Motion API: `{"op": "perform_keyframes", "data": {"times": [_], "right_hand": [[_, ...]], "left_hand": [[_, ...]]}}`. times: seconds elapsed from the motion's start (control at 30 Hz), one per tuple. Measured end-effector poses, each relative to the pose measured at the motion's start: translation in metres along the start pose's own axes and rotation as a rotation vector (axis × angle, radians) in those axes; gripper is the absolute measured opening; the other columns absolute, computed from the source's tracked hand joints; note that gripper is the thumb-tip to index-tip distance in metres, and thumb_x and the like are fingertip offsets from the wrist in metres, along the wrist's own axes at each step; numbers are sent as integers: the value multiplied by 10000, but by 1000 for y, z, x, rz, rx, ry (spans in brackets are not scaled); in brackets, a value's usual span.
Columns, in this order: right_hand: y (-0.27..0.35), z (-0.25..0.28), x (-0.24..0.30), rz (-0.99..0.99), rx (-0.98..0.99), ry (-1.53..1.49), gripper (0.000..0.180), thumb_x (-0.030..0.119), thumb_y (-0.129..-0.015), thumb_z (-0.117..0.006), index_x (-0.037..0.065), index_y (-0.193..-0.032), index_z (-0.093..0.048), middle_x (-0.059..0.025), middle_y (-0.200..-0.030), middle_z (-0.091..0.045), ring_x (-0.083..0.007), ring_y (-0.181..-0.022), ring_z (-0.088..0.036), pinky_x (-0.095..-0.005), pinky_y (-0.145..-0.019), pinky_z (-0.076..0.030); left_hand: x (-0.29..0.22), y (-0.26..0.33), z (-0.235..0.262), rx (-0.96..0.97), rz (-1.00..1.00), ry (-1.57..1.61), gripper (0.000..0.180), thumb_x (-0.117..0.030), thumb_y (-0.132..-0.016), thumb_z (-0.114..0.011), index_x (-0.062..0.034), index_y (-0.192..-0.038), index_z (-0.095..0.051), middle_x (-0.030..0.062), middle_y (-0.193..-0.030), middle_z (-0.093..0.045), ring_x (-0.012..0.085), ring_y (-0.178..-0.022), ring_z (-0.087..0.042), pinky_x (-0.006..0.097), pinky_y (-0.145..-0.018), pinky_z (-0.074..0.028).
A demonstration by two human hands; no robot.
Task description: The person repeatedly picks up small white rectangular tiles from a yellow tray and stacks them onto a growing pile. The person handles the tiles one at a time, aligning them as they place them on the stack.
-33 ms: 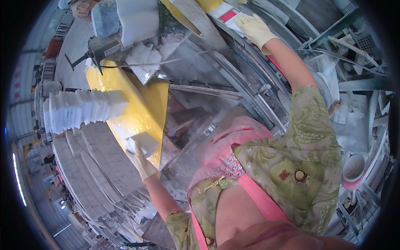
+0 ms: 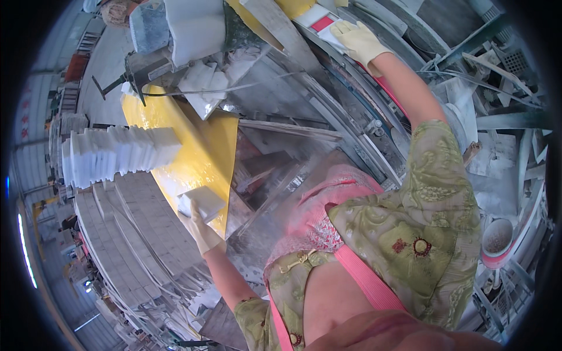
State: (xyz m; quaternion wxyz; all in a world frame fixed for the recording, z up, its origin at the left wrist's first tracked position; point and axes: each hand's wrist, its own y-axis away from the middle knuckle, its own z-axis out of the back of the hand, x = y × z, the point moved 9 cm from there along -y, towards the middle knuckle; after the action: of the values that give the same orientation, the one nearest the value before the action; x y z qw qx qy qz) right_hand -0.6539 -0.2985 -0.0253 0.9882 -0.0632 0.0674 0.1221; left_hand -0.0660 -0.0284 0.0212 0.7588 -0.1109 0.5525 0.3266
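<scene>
My left hand (image 2: 200,229), in a pale glove, is shut on a small white stone block (image 2: 204,200) over the lower edge of a yellow sheet (image 2: 199,140). My right hand (image 2: 357,40), also gloved, reaches far up and rests flat on a white panel with a red patch (image 2: 319,23) on a dusty metal machine frame (image 2: 328,99). Its fingers look spread, with nothing seen in them. A row of white stone blocks (image 2: 117,155) stands on edge to the left of the yellow sheet.
Long rows of grey-white slabs (image 2: 134,234) fill the lower left. A dusty power tool (image 2: 137,70) lies at the top left, beside large white blocks (image 2: 193,29). A round bowl (image 2: 496,237) and stone offcuts (image 2: 497,158) sit on the right.
</scene>
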Motion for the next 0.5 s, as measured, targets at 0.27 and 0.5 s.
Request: {"op": "perform_keyframes", "data": {"times": [0.27, 0.5], "right_hand": [[-10, -11, 4, 94, 100, -17, 971, 135, -635, -872, -14, -1468, -396, -204, -1454, -481, -335, -1413, -429, -494, -1127, -386], [-26, -6, 6, 242, -21, 118, 852, 323, -526, -903, -65, -1212, -580, -208, -1201, -628, -320, -1166, -599, -426, -1082, -431]], "left_hand": [[-6, 7, -3, -14, 56, 56, 859, -406, -907, -737, -69, -1562, -296, 143, -1478, -456, 275, -1347, -460, 411, -1078, -435], [26, -29, 14, 14, -30, 123, 818, -254, -898, -778, -43, -1551, -333, 135, -1458, -479, 261, -1312, -504, 391, -1068, -437]]}}
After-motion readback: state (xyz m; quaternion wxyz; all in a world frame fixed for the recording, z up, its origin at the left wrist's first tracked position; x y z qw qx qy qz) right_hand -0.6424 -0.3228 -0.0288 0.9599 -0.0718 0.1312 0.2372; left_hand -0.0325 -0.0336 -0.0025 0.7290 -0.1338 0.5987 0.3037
